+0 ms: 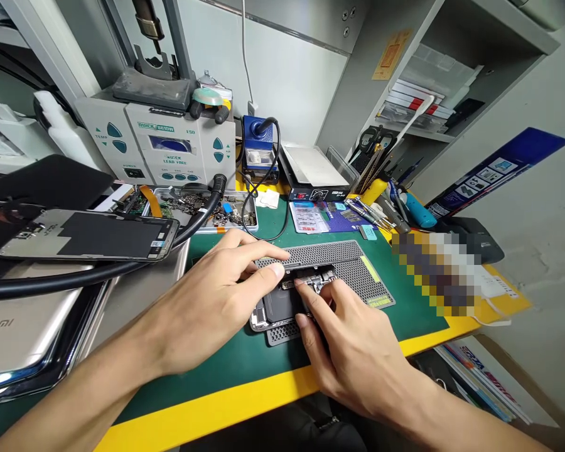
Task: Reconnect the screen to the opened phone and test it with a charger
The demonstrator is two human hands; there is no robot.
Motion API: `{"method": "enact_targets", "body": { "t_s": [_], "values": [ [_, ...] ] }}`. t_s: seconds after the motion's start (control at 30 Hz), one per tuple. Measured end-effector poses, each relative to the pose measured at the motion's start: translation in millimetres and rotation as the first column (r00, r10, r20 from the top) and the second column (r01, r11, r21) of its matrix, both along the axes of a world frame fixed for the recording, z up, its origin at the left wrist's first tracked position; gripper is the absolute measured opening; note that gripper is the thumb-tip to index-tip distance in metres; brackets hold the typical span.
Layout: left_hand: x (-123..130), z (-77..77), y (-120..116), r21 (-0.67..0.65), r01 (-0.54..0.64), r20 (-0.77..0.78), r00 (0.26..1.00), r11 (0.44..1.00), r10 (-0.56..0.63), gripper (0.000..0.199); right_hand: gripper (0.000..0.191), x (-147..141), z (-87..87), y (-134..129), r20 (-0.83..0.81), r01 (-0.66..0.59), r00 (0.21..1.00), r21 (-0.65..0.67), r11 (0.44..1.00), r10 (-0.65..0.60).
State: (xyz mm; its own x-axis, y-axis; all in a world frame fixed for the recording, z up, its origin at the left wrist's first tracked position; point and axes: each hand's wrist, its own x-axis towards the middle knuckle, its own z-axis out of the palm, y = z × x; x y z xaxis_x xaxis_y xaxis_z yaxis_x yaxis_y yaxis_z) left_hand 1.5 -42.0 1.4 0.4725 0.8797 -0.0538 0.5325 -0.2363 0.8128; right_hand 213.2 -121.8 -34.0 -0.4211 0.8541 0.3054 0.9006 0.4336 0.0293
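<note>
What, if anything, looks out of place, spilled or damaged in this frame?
One oddity: a blocky pixelated patch at right hides whatever lies there, and looks like image masking. The opened phone at the left hand and right hand has its inner parts exposed, but I see no clear damage or spill.

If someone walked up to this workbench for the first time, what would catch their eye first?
Probably the two bare hands at the centre, left hand and right hand, meeting at an opened phone over a dark perforated mat. Next, perhaps, the bulky grey machine marked QUICK at the back left, and a loose screen panel in front of it.
</note>
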Motion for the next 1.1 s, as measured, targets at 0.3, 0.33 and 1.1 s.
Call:
{"method": "enact_targets", "body": {
  "t_s": [0.3,0.33,1.1],
  "values": [
    [-3.4,2.4,2.4,-0.019,0.022,0.010,1.000,1.000,-0.021,0.042,0.039,-1.7,-1.6,0.3,0.002,0.068,0.998,-0.029,0.997,-0.068],
    [-3.8,2.3,2.7,-0.017,0.026,0.015,1.000,1.000,-0.026,0.042,0.039,-2.0,-1.3,0.4,0.003,0.072,0.997,-0.031,0.997,-0.072],
    [-2.5,-1.8,2.0,-0.022,0.001,0.018,1.000,1.000,0.000,0.042,0.037,-4.2,4.1,2.8,0.073,0.116,0.991,-0.069,0.991,-0.111]
  ]
}}
